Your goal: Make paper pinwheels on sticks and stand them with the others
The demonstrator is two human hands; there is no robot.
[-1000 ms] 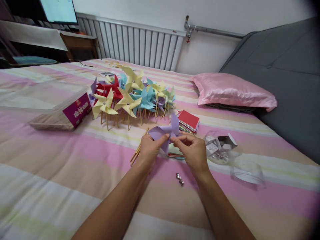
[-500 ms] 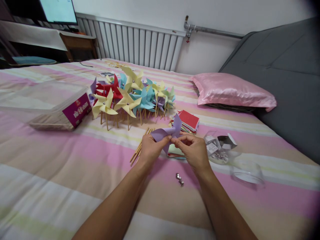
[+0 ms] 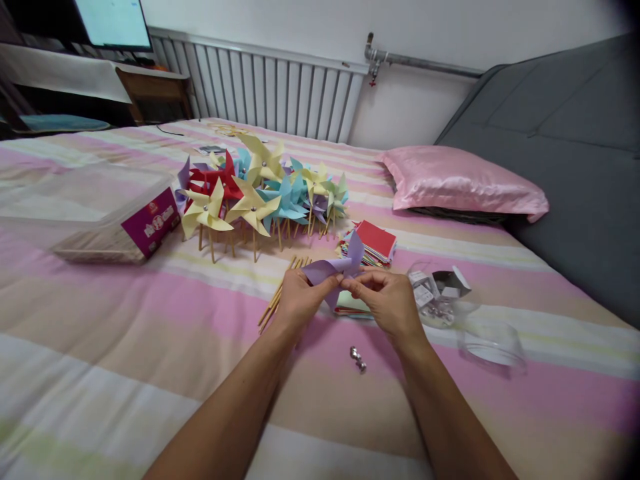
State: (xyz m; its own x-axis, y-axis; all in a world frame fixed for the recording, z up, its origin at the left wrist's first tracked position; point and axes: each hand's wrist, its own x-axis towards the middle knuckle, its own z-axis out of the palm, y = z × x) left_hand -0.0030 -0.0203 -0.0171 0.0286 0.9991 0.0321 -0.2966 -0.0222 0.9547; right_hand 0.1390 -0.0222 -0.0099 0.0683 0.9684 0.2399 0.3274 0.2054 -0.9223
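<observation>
Between my hands is a purple paper pinwheel (image 3: 324,268) with its blades folded inward. My left hand (image 3: 303,293) pinches it near the middle with thumb and fingers. From the other side, my right hand (image 3: 387,299) pinches the pinwheel at its centre, thumb and forefinger close to my left thumb. Whether a pin is under the fingertips, I cannot tell. Several wooden sticks (image 3: 270,308) lie beside my left hand. Below the hands, a few small silver pins (image 3: 358,360) rest on the striped bedspread (image 3: 300,413). Pale green paper (image 3: 350,302) lies partly hidden behind my right hand.
Finished pinwheels (image 3: 253,207) in several colours stand behind my hands. To the left is a clear plastic box (image 3: 90,193) with a purple label. A stack of coloured paper (image 3: 376,240), a tub of silver pins (image 3: 435,307), a clear lid (image 3: 493,347) and a pink pillow (image 3: 460,180) are rightward.
The view has shifted very slightly. Both hands keep their pinch on the purple pinwheel, with hardly any movement of the fingers.
</observation>
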